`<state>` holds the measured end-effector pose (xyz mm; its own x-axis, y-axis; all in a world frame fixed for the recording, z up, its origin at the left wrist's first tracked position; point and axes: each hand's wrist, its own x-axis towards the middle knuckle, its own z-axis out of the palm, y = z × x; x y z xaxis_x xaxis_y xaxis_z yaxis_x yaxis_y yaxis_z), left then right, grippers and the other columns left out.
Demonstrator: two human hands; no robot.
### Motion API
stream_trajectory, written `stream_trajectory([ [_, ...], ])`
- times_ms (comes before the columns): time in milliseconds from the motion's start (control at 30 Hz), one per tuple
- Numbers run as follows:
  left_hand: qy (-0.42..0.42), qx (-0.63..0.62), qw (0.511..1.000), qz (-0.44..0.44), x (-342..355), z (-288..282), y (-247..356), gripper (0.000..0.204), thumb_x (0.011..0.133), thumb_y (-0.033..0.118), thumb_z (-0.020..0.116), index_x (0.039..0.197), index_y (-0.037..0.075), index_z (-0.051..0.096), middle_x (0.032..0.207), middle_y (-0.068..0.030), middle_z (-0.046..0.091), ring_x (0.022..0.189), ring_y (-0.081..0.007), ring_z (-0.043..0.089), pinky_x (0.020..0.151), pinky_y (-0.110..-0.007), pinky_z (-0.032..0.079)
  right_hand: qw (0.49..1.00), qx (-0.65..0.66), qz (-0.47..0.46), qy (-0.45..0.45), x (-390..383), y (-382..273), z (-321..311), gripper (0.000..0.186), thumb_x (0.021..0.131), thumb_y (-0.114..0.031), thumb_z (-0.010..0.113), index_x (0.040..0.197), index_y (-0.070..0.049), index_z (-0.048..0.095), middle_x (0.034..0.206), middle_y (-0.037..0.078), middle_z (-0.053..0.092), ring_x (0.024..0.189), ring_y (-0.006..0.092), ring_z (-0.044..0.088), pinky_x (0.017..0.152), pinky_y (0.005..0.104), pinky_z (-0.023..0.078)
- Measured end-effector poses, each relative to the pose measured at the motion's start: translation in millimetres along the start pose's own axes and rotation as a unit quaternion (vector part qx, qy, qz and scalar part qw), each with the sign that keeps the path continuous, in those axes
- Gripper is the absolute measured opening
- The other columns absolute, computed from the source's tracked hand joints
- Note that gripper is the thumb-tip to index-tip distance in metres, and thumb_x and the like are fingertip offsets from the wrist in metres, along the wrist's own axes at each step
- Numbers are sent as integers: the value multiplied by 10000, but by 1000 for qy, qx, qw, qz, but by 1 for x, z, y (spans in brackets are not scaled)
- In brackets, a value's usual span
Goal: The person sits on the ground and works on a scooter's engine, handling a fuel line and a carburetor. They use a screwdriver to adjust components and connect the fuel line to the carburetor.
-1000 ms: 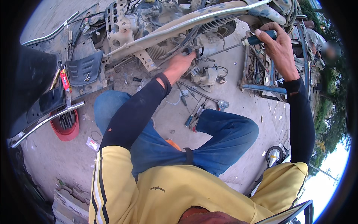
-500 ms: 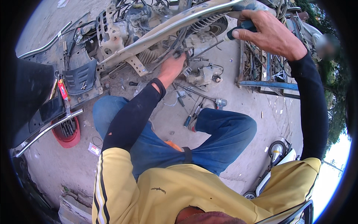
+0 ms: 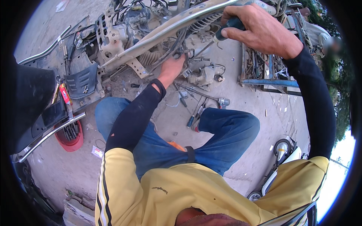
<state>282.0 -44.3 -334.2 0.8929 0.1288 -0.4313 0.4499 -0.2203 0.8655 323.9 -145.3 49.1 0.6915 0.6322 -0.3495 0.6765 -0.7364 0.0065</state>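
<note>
My right hand (image 3: pixel 260 32) is closed on the dark green handle of a long screwdriver (image 3: pixel 203 49); its shaft angles down-left toward the scooter mechanism beside my left hand (image 3: pixel 172 67). My left hand reaches under the dusty frame tube (image 3: pixel 158 31) at dark cables and metal parts, fingers curled, what they hold hidden. Just below lie a greasy metal assembly (image 3: pixel 204 77) on the ground and loose tools, among them a long bar with an impact wrench (image 3: pixel 223 102). A coil spring (image 3: pixel 198 23) is behind my right hand.
A blue metal rack (image 3: pixel 269 82) of parts stands at right, a partly seen person (image 3: pixel 316 35) beyond it. At left are a footboard panel (image 3: pixel 81 81), chrome rail and red bowl of sockets (image 3: pixel 68 138). A small wheeled vehicle (image 3: pixel 282 150) stands lower right, my bent legs between.
My right hand has moved left and up with the screwdriver and turned further over its handle. My left hand has shifted slightly down-left, staying among the parts under the frame.
</note>
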Motion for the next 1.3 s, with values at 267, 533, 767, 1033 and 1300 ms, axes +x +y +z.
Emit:
stream_trajectory([
  [267, -8, -29, 999, 29, 0, 2, 3, 824, 869, 650, 696, 1335, -23, 607, 1270, -200, 680, 1193, -295, 638, 1022, -371, 460, 927, -261, -269, 5, 14, -5, -5, 155, 816, -146, 664, 776, 2, 639, 731, 142, 634, 700, 313, 663, 619, 414, 521],
  [533, -39, -32, 999, 19, 0, 1, 3, 759, 898, 602, 685, 1370, 16, 588, 1283, -226, 667, 1186, -326, 641, 1024, -376, 462, 891, -313, -324, 55, 22, -4, 9, 218, 770, -186, 639, 614, -36, 611, 608, 105, 592, 622, 264, 634, 578, 398, 506],
  [767, -41, -6, 999, -4, -9, -5, 15, 802, 893, 627, 669, 1392, 7, 562, 1308, -241, 652, 1220, -364, 624, 1027, -407, 472, 905, -317, -282, 25, 21, -13, 11, 214, 777, -194, 642, 619, -54, 606, 584, 98, 588, 574, 269, 625, 564, 405, 492],
  [1033, -16, -50, 999, -7, -11, -2, 19, 757, 886, 519, 745, 1400, -1, 550, 1310, -231, 650, 1210, -346, 626, 1031, -399, 471, 921, -331, -202, 37, 12, -9, 24, 348, 810, -325, 837, 819, 5, 727, 643, 143, 648, 596, 301, 661, 577, 398, 494],
  [1300, 12, -31, 999, 16, -8, 6, 9, 680, 884, 477, 767, 1290, -47, 618, 1211, -205, 697, 1112, -282, 654, 974, -375, 482, 935, -319, -151, 30, 10, -7, 33, 361, 819, -338, 830, 768, 2, 722, 579, 133, 615, 552, 301, 636, 548, 400, 484],
])
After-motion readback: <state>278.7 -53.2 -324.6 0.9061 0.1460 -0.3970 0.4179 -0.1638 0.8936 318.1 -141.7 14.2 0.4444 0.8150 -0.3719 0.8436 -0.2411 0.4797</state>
